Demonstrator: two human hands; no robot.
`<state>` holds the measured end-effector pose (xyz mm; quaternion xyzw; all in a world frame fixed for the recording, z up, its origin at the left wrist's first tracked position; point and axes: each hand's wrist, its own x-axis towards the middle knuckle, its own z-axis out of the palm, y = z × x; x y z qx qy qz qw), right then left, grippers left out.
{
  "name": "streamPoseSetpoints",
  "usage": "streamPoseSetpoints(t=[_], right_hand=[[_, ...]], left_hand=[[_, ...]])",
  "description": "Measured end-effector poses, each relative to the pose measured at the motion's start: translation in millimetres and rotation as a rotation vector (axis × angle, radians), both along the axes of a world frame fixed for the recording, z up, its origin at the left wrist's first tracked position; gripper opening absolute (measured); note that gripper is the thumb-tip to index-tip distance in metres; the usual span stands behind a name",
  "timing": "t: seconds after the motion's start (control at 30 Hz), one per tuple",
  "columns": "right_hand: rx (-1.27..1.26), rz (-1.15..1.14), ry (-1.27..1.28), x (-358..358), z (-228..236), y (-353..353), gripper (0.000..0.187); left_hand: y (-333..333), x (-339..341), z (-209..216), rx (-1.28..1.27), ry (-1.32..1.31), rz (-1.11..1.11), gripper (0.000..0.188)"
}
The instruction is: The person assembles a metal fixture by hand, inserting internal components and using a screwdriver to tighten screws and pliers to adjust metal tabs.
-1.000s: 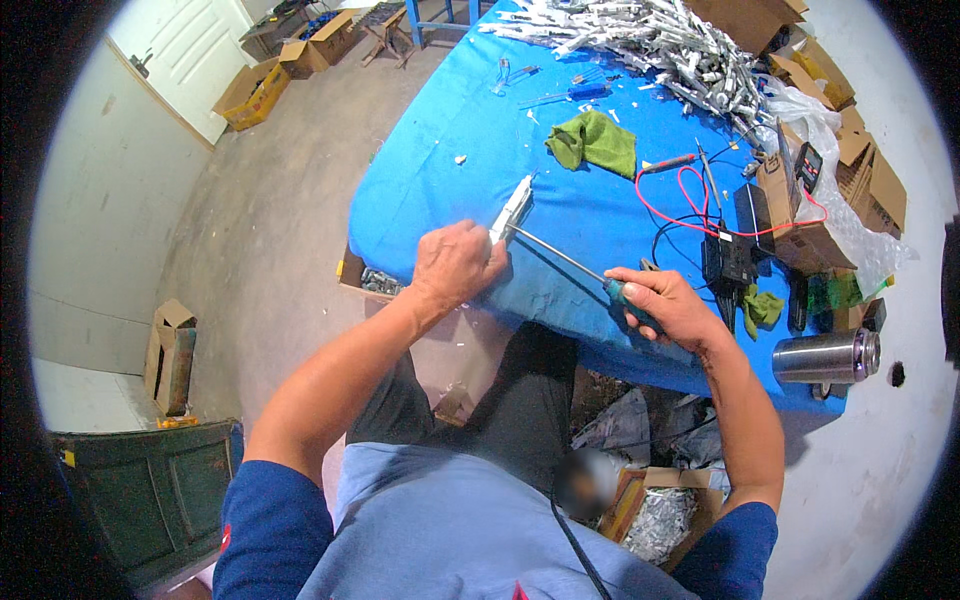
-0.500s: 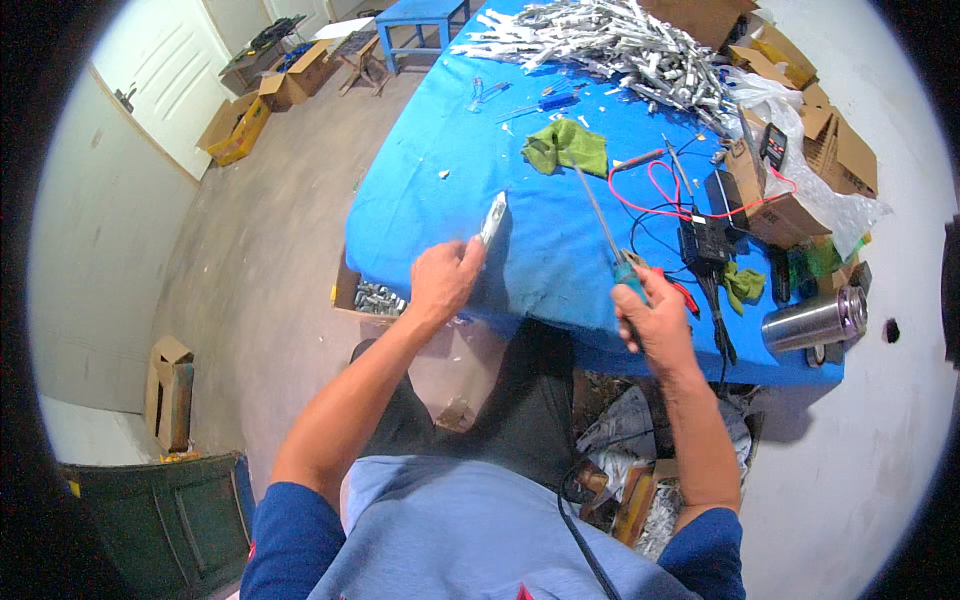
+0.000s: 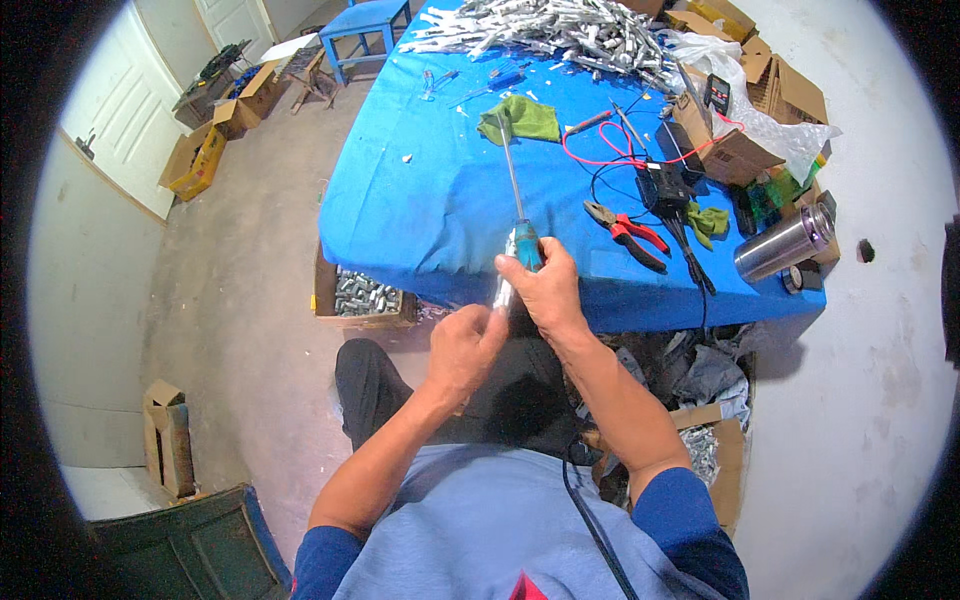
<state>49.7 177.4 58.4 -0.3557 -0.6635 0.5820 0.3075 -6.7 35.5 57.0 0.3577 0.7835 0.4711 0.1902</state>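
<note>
My left hand point(image 3: 468, 345) is closed on the lower end of a slim white and silver piece point(image 3: 503, 292), whose exact kind I cannot make out. Close beside it, my right hand point(image 3: 548, 290) grips a screwdriver point(image 3: 527, 240) by its teal handle, the long shaft pointing away over the table. The right thumb lies against the upper part of the slim piece, next to the handle. Both hands meet over the near edge of the blue-covered table point(image 3: 400, 220). Red-handled pliers point(image 3: 632, 235) rest to the right of my right hand, and a green cloth point(image 3: 525, 118) lies beyond the screwdriver.
A big heap of similar white and silver pieces point(image 3: 560, 35) covers the far end. Cables and a black adapter point(image 3: 665, 188), cardboard boxes point(image 3: 780, 90) and a steel flask point(image 3: 785, 245) crowd the right side. A carton of metal parts point(image 3: 365, 295) stands below the table's left edge.
My right hand has moved left with the screwdriver, bringing it against the slim piece. My left hand has drawn the piece nearer to me. The pliers now show fully.
</note>
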Motion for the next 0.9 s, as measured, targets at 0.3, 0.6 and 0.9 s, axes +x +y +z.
streamPoseSetpoints(t=[0.3,0.6,0.9], right_hand=[[0.123,0.028,0.092,29,9,-20,0.028],[-0.099,0.033,0.061,65,21,-60,0.026],[-0.310,0.101,0.168,96,17,-87,0.028]], left_hand=[[-27,15,-9,0.085,0.107,-0.056,0.037],[-57,27,-13,-0.079,-0.195,-0.215,0.044],[-77,54,-23,0.112,-0.690,-0.386,0.047]])
